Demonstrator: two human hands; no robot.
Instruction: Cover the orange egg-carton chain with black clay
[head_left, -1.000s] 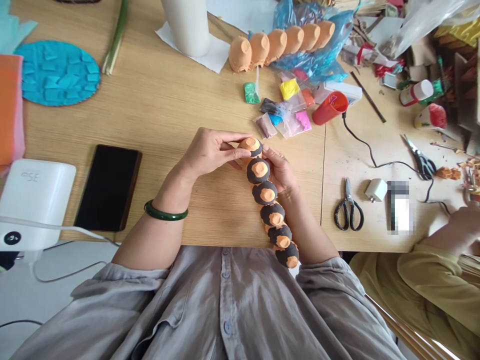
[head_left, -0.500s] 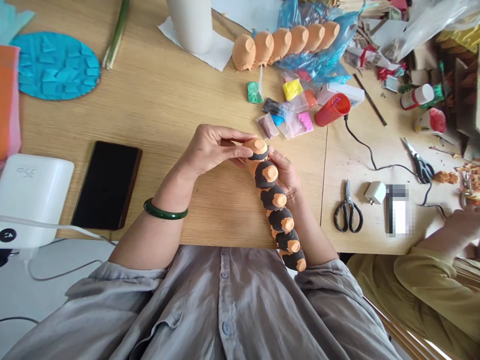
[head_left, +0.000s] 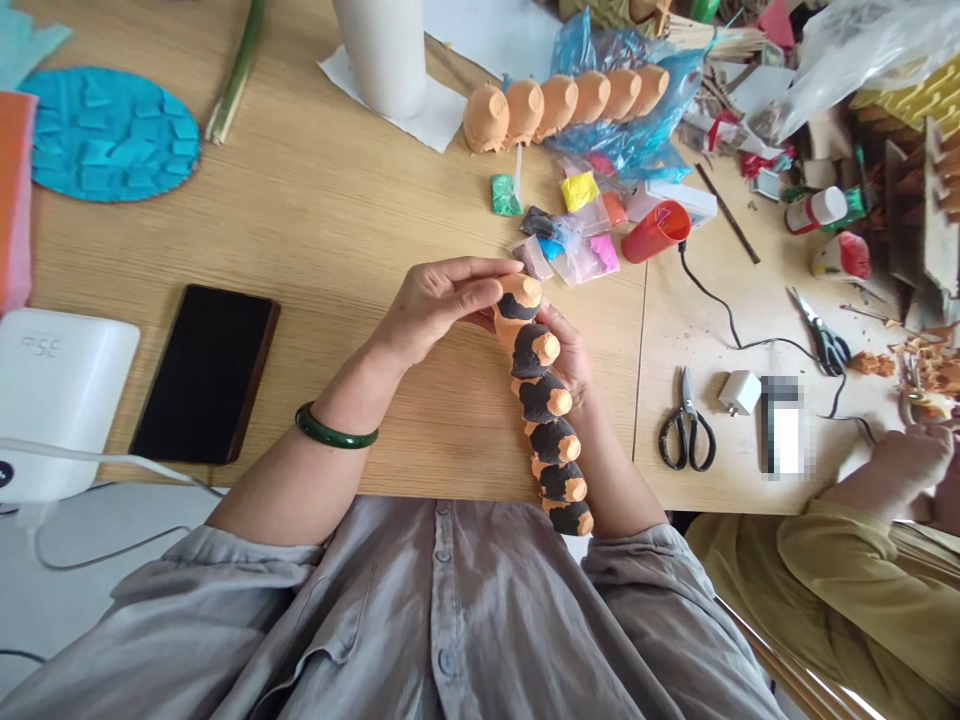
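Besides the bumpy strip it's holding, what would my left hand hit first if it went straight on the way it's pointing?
Probably the brownish packet, just past your left hand in the picture. Depth is unclear, so the hand might pass above it.

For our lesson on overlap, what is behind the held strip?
Past the strip show the right hand and table; that hand's fingers are mostly covered, as is the table behind.

Wooden table; atop it, phone; scissors
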